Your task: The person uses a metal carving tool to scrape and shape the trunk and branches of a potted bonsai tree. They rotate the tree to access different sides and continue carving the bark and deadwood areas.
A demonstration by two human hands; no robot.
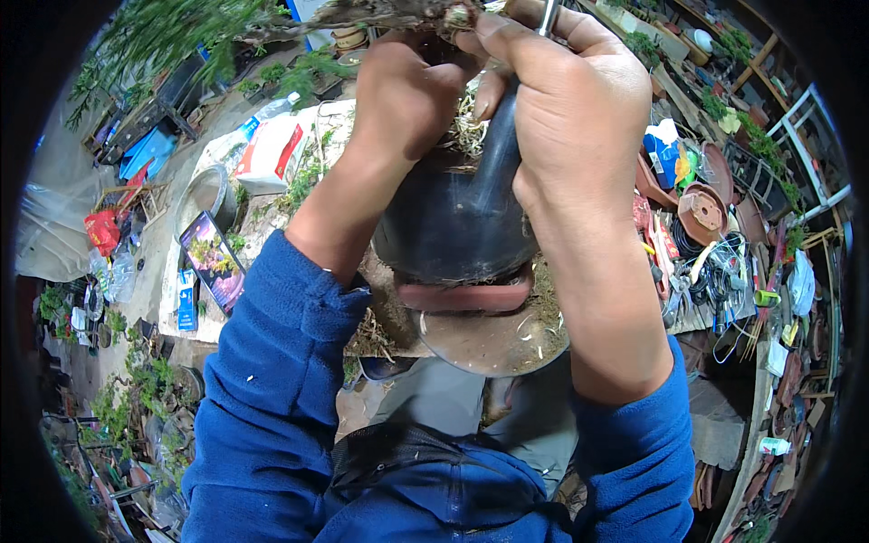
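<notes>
A leafy tree's woody trunk (362, 16), stretched across the top of view, is touched by the curled left hand (407, 100), its hold hidden; over a dark pot (434, 237), a metal tool (549, 16) is gripped by the right hand (588, 118).

The dark pot (444, 235) looks smooth and glossy, the reddish tray (466, 297) matt; the far branch (389, 13) is rough wood, the rod (549, 16) shiny metal, the blue sleeves (272, 362) fuzzy matt cloth.
</notes>
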